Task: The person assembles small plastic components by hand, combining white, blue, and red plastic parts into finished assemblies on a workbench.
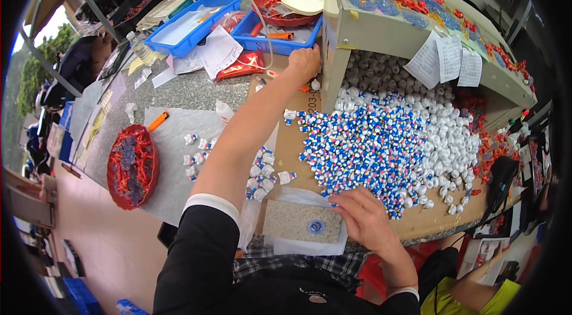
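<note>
My left hand (304, 64) reaches far forward, beside the corner of a blue tray (271, 47) and the post of a shelf. Its fingers are mostly hidden behind the back of the hand. My right hand (364, 219) is at the near edge of a heap of small blue-and-white pieces (363, 142), thumb and fingers pinched together; what they hold is too small to make out. Just left of it lies a rectangular pad with a speckled grey surface (286, 219), bearing a small round blue piece (316, 227). White pieces (444, 142) fill the heap's right side.
A beige shelf (381, 32) stands over the heap, with papers (450, 61) hanging from it. On the left, a red bowl (149, 178) of red and clear parts sits beside white paper (170, 157) with an orange-handled tool (158, 121). Another person's arm (476, 282) shows at lower right.
</note>
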Motion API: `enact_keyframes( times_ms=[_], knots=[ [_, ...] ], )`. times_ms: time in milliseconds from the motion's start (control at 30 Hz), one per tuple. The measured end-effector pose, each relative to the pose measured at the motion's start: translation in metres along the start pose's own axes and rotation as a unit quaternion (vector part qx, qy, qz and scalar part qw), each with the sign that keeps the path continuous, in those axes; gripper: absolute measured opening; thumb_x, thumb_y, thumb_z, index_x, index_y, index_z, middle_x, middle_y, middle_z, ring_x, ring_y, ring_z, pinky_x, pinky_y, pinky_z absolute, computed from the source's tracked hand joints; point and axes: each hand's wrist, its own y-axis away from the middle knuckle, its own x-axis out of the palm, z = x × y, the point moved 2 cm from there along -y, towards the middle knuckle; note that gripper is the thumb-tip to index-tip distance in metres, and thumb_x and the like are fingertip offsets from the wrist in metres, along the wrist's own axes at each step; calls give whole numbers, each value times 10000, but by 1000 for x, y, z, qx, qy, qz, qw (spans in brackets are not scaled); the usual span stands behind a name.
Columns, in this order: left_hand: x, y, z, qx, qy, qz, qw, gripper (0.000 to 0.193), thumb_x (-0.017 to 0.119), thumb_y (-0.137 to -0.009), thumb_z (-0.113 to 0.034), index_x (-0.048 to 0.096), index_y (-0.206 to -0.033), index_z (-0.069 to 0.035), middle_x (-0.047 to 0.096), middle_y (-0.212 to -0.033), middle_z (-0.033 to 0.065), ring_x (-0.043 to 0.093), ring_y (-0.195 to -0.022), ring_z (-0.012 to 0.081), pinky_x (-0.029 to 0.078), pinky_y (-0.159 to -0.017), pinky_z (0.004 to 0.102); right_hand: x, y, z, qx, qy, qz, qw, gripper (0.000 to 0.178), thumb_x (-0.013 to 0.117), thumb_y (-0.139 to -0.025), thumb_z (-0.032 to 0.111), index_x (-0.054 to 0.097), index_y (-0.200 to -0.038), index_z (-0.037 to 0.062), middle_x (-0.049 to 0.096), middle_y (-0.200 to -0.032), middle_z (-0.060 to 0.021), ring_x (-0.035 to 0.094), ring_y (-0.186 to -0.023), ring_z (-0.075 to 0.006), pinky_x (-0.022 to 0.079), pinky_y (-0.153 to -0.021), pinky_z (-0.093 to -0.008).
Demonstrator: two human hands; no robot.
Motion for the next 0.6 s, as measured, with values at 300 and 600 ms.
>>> enact_keyframes(
  times_ms=[300,600],
  knots=[
    [-8,16,-6,-23,-31,-38,999,103,590,-787,-142,639,-861,-90,686,-841,103,678,-808,231,540,-652,337,-8,12,-2,52,-5,-9,999,196,661,-721,-14,649,-915,16,621,-821,-112,596,-740,-252,477,-649,-321],
    [-96,179,-8,11,668,69,741,262,631,-794,-80,577,-1036,3,620,-856,62,605,-766,108,484,-660,246,1,20,-4,109,-91,-43,989,192,654,-732,-27,660,-921,4,628,-808,-106,598,-730,-228,470,-636,-288]
  ],
)
